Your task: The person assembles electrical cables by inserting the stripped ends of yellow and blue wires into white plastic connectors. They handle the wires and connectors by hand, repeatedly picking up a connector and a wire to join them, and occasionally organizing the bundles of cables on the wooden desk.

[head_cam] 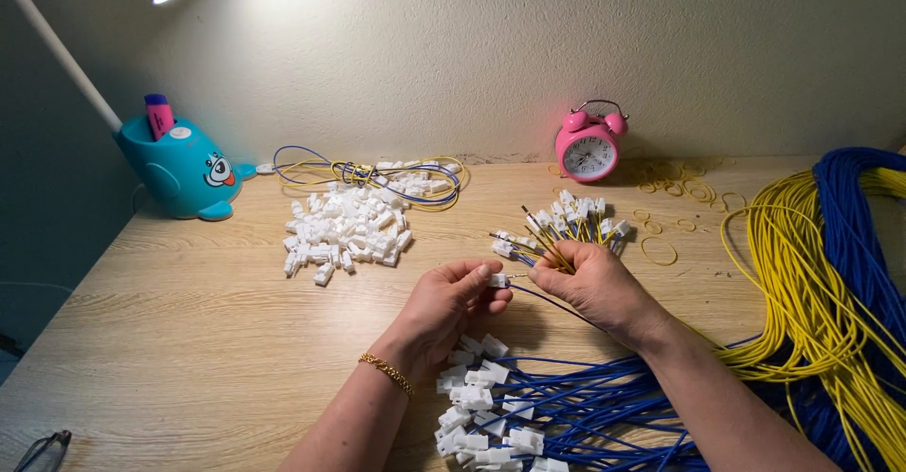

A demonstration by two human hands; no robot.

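The left hand pinches a white plug; the right hand grips a fan of plugged wires and one blue wire. Finished blue wires lie near; loose plugs and wire coils remain on the tabletop.

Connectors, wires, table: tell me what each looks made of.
Connectors: likely moulded plastic, white, matte, with small blocky shapes. Wires: blue and yellow, probably plastic-insulated, smooth, with a slight sheen; bare metal tips show at the right hand. Table: pale wood grain, matte, possibly laminate rather than solid wood.
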